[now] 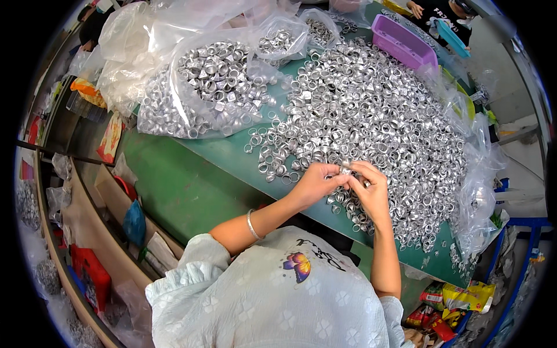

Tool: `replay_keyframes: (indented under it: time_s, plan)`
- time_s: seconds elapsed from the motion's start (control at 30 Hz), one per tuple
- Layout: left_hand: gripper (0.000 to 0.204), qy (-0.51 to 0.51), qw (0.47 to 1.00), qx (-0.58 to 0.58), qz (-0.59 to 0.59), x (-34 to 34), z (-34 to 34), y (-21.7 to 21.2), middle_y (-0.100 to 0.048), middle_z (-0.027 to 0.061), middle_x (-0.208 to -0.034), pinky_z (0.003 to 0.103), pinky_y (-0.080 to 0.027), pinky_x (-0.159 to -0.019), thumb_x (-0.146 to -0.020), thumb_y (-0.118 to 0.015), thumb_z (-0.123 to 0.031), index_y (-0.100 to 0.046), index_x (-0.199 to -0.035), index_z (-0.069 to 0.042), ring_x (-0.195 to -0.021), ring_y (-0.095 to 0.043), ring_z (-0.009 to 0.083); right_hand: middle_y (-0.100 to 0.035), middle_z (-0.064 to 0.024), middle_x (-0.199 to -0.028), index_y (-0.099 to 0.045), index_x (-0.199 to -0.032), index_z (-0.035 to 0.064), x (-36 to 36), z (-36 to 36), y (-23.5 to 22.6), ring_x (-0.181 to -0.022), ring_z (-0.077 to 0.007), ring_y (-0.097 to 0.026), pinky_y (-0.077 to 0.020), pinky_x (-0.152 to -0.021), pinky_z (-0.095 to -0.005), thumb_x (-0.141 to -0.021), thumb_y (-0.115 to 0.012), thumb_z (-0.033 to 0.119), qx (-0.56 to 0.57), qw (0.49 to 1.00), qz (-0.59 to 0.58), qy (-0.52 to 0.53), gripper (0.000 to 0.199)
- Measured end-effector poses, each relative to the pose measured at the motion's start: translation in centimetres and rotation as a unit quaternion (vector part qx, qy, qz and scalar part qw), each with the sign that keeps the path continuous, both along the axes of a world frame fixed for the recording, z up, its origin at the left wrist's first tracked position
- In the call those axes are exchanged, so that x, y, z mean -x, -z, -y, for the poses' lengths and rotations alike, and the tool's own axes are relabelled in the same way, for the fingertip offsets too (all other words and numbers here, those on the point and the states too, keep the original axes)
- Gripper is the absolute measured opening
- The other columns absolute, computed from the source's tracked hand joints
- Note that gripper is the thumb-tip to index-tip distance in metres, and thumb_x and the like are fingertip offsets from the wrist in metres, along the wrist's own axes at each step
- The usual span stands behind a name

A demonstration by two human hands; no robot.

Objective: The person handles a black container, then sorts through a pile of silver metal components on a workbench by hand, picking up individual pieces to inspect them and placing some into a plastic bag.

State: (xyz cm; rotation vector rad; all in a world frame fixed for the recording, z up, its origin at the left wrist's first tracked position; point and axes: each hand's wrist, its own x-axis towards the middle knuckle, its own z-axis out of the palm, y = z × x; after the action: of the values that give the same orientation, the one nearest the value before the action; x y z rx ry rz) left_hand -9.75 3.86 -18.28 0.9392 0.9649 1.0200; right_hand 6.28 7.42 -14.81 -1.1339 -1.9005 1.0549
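Both hands pinch one small silver ring piece [346, 169] together: left hand [316, 184] at its 8 o'clock, right hand [371, 190] at 4 o'clock. Fingers hide most of it. The heap of metal rings [377, 116] beyond defies counting. Two clear bags [203, 87] at 10 o'clock; one purple tray [403, 43] at 1 o'clock.

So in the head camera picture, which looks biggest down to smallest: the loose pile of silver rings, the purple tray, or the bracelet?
1. The loose pile of silver rings, biggest by far.
2. The purple tray, though it lies farther away, so it may look smaller than it is.
3. The bracelet on the left wrist.
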Motion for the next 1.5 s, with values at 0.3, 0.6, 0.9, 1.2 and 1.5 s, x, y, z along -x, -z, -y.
replay_keyframes:
  time_s: [0.3, 0.6, 0.9, 1.2, 1.5]
  plan:
    - [0.019, 0.202, 0.936, -0.151, -0.245, 2.6, 0.6, -1.9, -0.063, 0.0056, -0.062, 0.029, -0.042, -0.055, -0.082, -0.066, -0.016, -0.067, -0.071, -0.001, -0.056, -0.054, 0.012, -0.063, -0.0014, -0.084, -0.066, -0.098, 0.0057, -1.1, 0.0, -1.7, -0.054, -0.008, -0.038, -0.034, -0.049, -0.0234, -0.066, -0.074, 0.001, 0.066, 0.976, 0.076, -0.193, 0.033]
    - [0.016, 0.266, 0.929, -0.172, -0.193, 3.8, -0.1, -2.0, -0.061, 0.0037, -0.059, 0.03, -0.043, -0.054, -0.083, -0.06, -0.012, -0.067, -0.076, 0.0, -0.053, -0.054, 0.0138, -0.063, -0.0063, -0.086, -0.063, -0.095, 0.0013, -0.7, -0.5, -2.4, -0.068, -0.0127, -0.053, -0.0411, -0.055, -0.0257, -0.081, -0.066, 0.011, 0.158, 0.959, 0.026, -0.233, 0.017]
    - [0.027, -0.057, 0.868, -0.213, -0.446, 5.5, -0.2, -0.8, -0.059, 0.0149, -0.088, 0.036, -0.047, -0.074, -0.083, -0.048, 0.004, -0.059, -0.107, -0.002, -0.083, -0.06, 0.0315, -0.057, -0.0139, -0.096, -0.049, -0.101, 0.0055, 0.4, -3.1, 0.5, -0.052, -0.0094, -0.045, -0.0313, -0.034, -0.0174, -0.093, -0.051, 0.016, 0.39, 0.773, -0.499, -0.017, 0.013]
    - [0.029, -0.236, 0.847, -0.28, -0.387, 5.8, -2.6, -0.1, -0.059, 0.0135, -0.084, 0.036, -0.048, -0.072, -0.079, -0.047, 0.012, -0.062, -0.099, -0.002, -0.076, -0.061, 0.0305, -0.059, -0.0054, -0.067, -0.047, -0.076, 0.0076, 4.3, -6.6, 0.2, -0.041, -0.0054, -0.038, -0.0237, -0.033, -0.0182, -0.094, -0.053, 0.021, 0.297, 0.898, -0.324, 0.02, 0.023]
    - [0.019, -0.246, 0.805, -0.246, -0.48, 7.1, -7.8, 0.8, -0.06, 0.0109, -0.085, 0.038, -0.047, -0.066, -0.08, -0.066, -0.013, -0.065, -0.096, -0.002, -0.076, -0.06, 0.0308, -0.058, -0.0123, -0.055, -0.057, -0.099, 0.005, 5.8, -4.7, 0.1, -0.049, -0.0302, -0.058, -0.0437, -0.049, -0.0391, -0.086, -0.062, 0.024, -0.1, 0.953, 0.27, 0.091, 0.024]
